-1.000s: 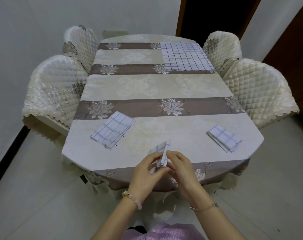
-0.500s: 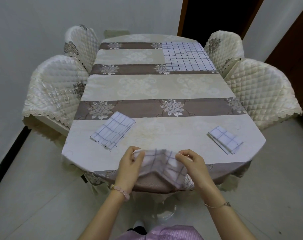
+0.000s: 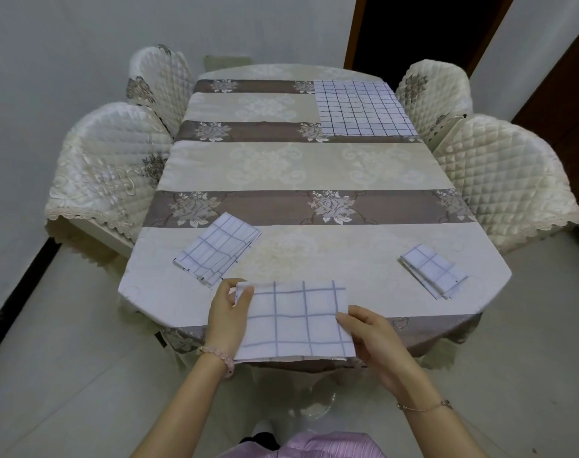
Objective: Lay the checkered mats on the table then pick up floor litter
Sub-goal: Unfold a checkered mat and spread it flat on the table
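A white checkered mat, partly unfolded, hangs over the near edge of the table. My left hand pinches its upper left corner. My right hand grips its right edge. One folded checkered mat lies at the near left of the table, and another smaller folded mat lies at the near right. A fully spread checkered mat covers the far right corner.
Four quilted cream chairs stand round the table: two on the left and two on the right. A dark doorway opens behind the far right. Pale tiled floor lies on both sides of me.
The small folded mat held between my two hands has been opened out. My hands moved apart, and the mat now spreads wide and flat between them at the table's near edge.
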